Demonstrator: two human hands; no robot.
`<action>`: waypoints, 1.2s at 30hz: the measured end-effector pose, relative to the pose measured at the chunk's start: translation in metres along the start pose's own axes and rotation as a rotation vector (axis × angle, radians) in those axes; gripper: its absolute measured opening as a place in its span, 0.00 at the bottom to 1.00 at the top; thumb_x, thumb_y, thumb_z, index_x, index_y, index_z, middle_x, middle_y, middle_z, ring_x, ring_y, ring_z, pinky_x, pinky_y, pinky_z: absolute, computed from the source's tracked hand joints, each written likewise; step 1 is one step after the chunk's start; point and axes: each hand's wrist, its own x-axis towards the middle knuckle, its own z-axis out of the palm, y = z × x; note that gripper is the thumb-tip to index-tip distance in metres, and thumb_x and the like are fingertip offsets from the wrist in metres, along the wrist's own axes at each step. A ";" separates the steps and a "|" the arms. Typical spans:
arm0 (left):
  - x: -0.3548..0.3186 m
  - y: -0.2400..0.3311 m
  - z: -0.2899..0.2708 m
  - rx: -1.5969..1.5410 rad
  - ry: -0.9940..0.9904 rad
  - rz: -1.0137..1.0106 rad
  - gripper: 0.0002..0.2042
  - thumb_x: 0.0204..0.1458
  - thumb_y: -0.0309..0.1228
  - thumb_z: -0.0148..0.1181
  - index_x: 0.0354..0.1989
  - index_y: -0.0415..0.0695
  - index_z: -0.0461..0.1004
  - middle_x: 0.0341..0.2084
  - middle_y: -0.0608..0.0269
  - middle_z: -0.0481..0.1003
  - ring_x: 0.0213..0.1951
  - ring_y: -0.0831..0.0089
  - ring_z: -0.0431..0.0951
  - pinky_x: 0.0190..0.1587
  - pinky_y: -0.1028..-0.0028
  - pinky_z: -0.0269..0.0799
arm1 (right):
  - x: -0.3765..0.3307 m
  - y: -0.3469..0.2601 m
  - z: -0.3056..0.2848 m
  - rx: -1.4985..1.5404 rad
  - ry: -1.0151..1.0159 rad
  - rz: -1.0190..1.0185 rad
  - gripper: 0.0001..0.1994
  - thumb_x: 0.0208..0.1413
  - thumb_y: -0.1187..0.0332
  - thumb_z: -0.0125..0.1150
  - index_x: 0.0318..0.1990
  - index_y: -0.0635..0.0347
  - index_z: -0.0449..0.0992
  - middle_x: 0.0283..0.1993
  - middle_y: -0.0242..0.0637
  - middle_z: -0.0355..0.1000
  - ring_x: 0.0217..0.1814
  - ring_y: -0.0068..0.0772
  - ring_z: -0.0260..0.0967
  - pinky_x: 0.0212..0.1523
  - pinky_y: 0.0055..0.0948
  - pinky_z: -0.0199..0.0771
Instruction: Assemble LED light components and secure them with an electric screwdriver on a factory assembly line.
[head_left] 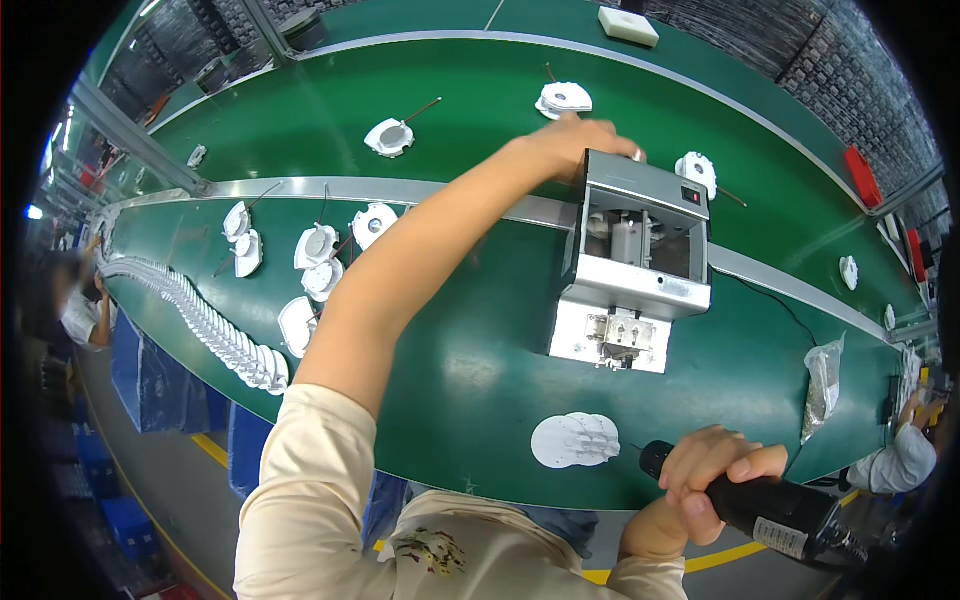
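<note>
My right hand (705, 475) is wrapped round a black electric screwdriver (775, 512), its tip pointing left over the near edge of the green worktable. A stack of flat white discs (575, 440) lies just left of that tip. My left arm stretches far forward, and my left hand (580, 140) is behind the grey metal machine (640, 235). Its fingers are bent, with a small white bit at their tips; the machine hides the rest. A round white part with a wire (563, 98) lies on the conveyor belt beyond this hand.
More white wired parts (390, 137) are spread along the belt (480, 80) and the table's left side. A long curved row of white pieces (200, 315) runs down the left edge. A clear bag of small parts (822, 388) lies at right. Other people (895, 460) work at both ends.
</note>
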 end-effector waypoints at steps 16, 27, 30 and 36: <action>-0.236 -0.102 -0.032 0.167 -0.006 -0.784 0.21 0.55 0.36 0.51 0.58 0.53 0.66 0.43 0.44 0.73 0.45 0.43 0.73 0.52 0.58 0.69 | -0.013 -0.003 -0.007 -0.002 -0.151 -0.030 0.20 0.45 0.79 0.59 0.45 0.59 0.58 0.18 0.32 0.62 0.11 0.24 0.59 0.16 0.25 0.67; -0.267 0.062 -0.145 -0.239 0.114 -0.381 0.17 0.46 0.28 0.64 0.47 0.43 0.75 0.35 0.53 0.76 0.35 0.61 0.77 0.37 0.70 0.73 | -0.027 -0.026 0.003 0.001 -0.037 0.048 0.21 0.42 0.81 0.62 0.43 0.62 0.60 0.19 0.34 0.63 0.14 0.25 0.60 0.17 0.26 0.67; -0.250 0.107 -0.123 -0.424 -0.230 -0.168 0.16 0.46 0.29 0.64 0.45 0.41 0.75 0.34 0.53 0.78 0.32 0.60 0.78 0.33 0.69 0.73 | -0.027 -0.023 0.006 0.008 -0.053 0.095 0.21 0.42 0.82 0.60 0.43 0.62 0.59 0.20 0.36 0.63 0.15 0.26 0.60 0.18 0.27 0.68; -0.242 0.137 -0.051 -0.553 -0.413 -0.212 0.24 0.45 0.31 0.65 0.53 0.43 0.70 0.37 0.50 0.78 0.34 0.57 0.79 0.36 0.68 0.74 | -0.028 -0.021 0.019 0.048 0.024 0.164 0.22 0.39 0.82 0.61 0.42 0.61 0.58 0.20 0.35 0.62 0.15 0.26 0.60 0.19 0.29 0.68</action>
